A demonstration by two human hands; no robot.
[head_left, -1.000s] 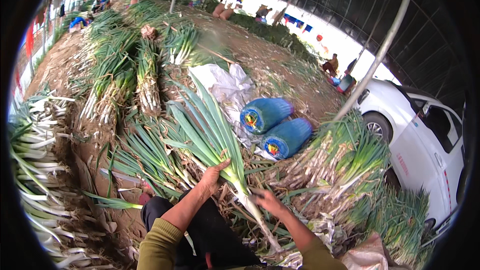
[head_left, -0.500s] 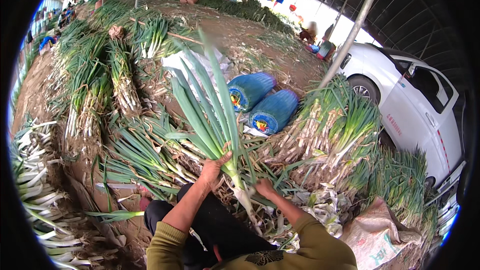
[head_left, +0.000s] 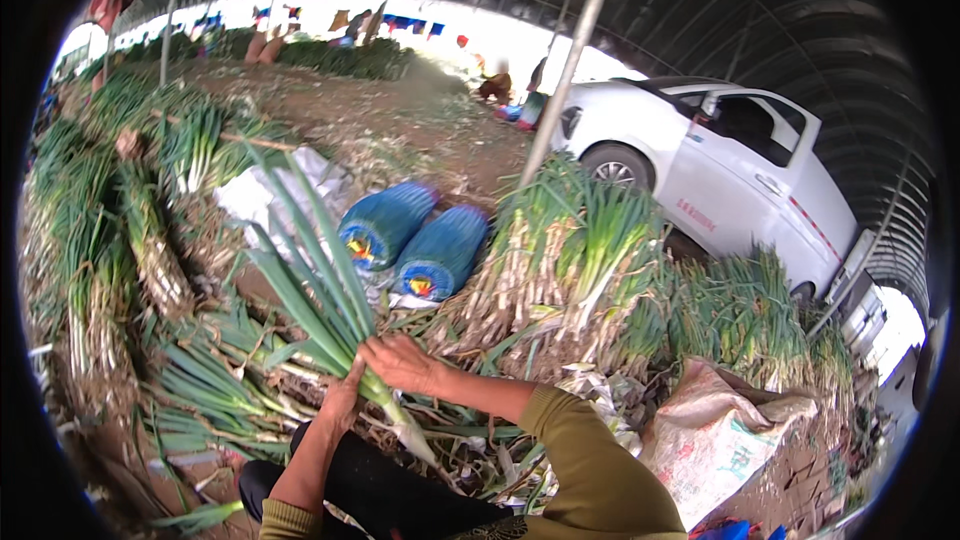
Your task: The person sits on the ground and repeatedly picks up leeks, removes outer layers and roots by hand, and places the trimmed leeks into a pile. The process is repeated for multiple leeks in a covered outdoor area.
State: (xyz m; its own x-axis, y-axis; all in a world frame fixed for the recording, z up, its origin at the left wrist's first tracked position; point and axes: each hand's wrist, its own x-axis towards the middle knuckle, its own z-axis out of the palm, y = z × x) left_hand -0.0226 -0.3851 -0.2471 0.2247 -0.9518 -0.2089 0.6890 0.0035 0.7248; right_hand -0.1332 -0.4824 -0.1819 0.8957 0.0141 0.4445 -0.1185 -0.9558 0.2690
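A single large green onion [head_left: 318, 328] slants across the front of me, its leaves fanning up and left and its white root end pointing down to the right. My left hand [head_left: 343, 397] is closed around the stalk below the leaves. Just beside it, my right hand [head_left: 400, 363] has its fingers curled against the stalk where the leaves split. Both hands are above my dark trousers [head_left: 385, 490]. Cut green onions [head_left: 205, 390] lie loose on the ground left of the stalk.
Upright onion bundles [head_left: 540, 250] stand to the right, others [head_left: 150, 240] to the left. Two blue net-wrapped rolls [head_left: 440, 252] lie ahead near a white sheet [head_left: 262, 202]. A crumpled woven sack [head_left: 715, 435] lies at right. Beyond are a metal pole [head_left: 575, 65] and a white vehicle [head_left: 720, 175].
The view has swung to the right. My right hand has risen from beside the lower stalk onto the base of the leaves, close to my left hand, which keeps its hold.
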